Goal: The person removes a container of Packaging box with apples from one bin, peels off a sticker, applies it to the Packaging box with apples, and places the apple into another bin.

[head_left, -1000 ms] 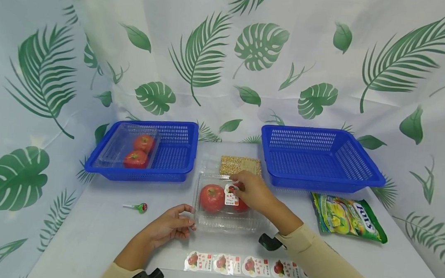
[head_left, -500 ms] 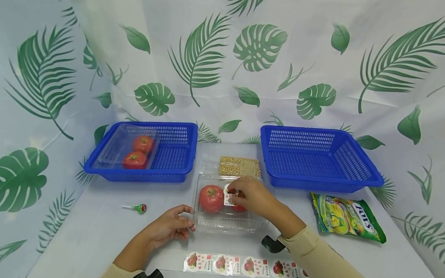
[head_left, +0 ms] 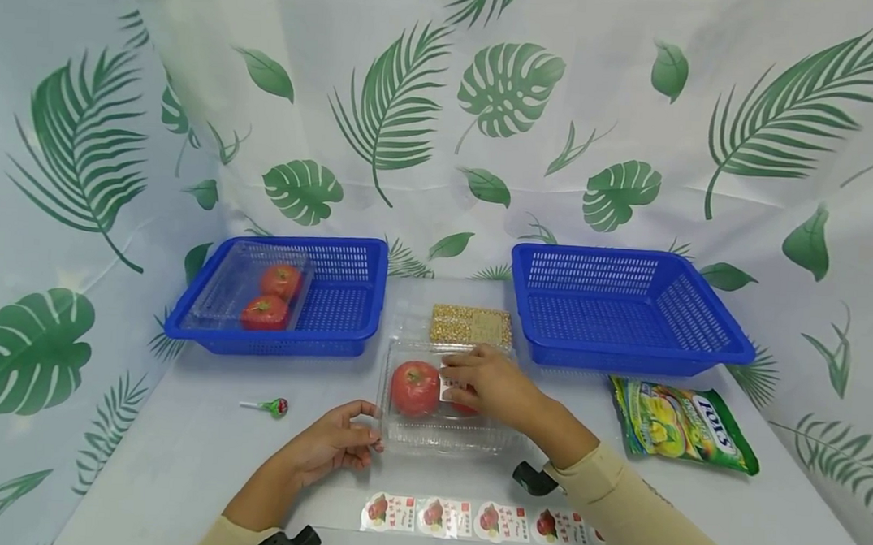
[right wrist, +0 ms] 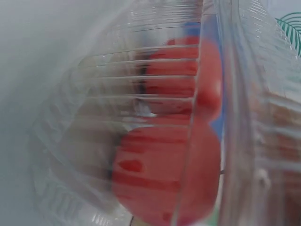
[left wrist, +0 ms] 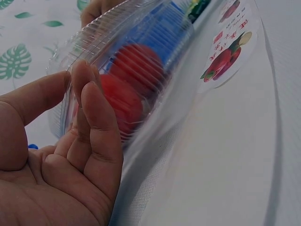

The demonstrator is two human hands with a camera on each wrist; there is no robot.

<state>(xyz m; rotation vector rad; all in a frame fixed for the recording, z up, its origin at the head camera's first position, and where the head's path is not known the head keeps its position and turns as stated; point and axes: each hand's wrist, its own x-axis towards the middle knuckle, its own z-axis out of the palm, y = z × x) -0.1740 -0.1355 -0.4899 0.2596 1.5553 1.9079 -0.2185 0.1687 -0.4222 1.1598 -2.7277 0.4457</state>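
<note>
A clear plastic box (head_left: 437, 437) lies shut at the table's middle, with two red tomatoes (head_left: 415, 388) inside. My right hand (head_left: 476, 380) lies flat on its lid, with its fingers pressing a white fruit sticker (head_left: 445, 388) that is mostly covered. My left hand (head_left: 356, 436) rests against the box's front left corner, thumb at the rim and relaxed fingers on the side wall. The left wrist view shows that left hand (left wrist: 80, 141) beside the ribbed box (left wrist: 141, 52). The right wrist view is filled by the box wall and a blurred tomato (right wrist: 164, 174).
A strip of fruit stickers (head_left: 470, 519) lies at the front edge. A blue basket (head_left: 348, 297) at back left holds another clear box of tomatoes (head_left: 265, 312). An empty blue basket (head_left: 625, 309) stands at back right. A grain bar pack (head_left: 471, 324), green candy bag (head_left: 682, 425) and lollipop (head_left: 273, 406) lie around.
My right hand has lowered from holding the sticker over the lid to lying flat on it, hiding most of the sticker. The left hand and box have stayed put.
</note>
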